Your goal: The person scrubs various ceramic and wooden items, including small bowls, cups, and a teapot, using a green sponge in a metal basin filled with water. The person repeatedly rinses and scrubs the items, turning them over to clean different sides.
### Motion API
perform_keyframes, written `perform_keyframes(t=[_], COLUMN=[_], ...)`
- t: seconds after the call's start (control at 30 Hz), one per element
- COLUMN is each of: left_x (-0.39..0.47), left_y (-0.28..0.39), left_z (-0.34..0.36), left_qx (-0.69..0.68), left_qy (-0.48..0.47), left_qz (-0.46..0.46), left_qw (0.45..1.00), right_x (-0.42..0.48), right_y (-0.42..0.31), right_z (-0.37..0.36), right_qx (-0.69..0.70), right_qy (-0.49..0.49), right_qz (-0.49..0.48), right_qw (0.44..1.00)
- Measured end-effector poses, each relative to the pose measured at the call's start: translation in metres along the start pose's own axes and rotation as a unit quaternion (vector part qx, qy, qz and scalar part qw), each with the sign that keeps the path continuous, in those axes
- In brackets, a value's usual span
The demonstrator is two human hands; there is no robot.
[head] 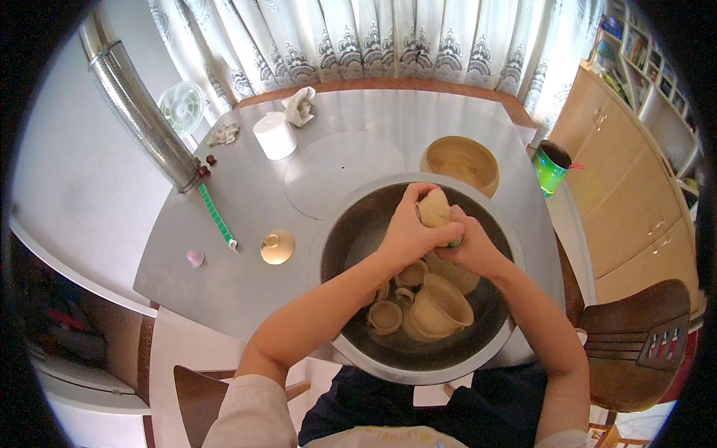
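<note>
My left hand [413, 227] grips a small tan clay-like vessel [434, 208] above a wide metal basin [320, 246]. Against its lower side, my right hand [469, 242] holds a small green piece [455, 243], mostly hidden by the fingers; its kind is unclear. Both hands meet around the vessel. Below them in the basin, apparently in water, lie a tan pot with a flared mouth [445, 305], a small round cup [385, 317], another small cup [413, 274] and further tan pieces, partly covered by my forearms.
Behind the basin stands a wooden bowl [462, 159]. Leftward on the metal-topped table [246, 196] are an upturned small cup [278, 247], a pink object [195, 258], a green strip [214, 213], a white paper roll [274, 136] and a metal duct [143, 112]. A chair [638, 341] stands right.
</note>
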State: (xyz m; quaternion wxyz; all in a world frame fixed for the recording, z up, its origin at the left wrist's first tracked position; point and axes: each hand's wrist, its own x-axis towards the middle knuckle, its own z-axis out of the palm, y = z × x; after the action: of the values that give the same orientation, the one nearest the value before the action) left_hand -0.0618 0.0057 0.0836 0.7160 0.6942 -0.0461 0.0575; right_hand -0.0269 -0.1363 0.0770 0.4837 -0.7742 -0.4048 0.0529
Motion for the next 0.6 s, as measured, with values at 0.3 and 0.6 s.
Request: perform_keyframes(t=[0.3, 0.6], left_x=[0.003, 0.002], left_y=[0.012, 0.014], left_z=[-0.005, -0.001], left_qx=[0.069, 0.120], left_qy=[-0.046, -0.007], left_qz=[0.123, 0.156], left_qw=[0.989, 0.980], right_x=[-0.010, -0.014], right_y=[-0.016, -0.024], right_z=[0.001, 0.005], right_qx=[0.493, 0.520], right_qy=[0.015, 0.067], right_qz=[0.162, 0.182], right_qw=[0.854, 0.832])
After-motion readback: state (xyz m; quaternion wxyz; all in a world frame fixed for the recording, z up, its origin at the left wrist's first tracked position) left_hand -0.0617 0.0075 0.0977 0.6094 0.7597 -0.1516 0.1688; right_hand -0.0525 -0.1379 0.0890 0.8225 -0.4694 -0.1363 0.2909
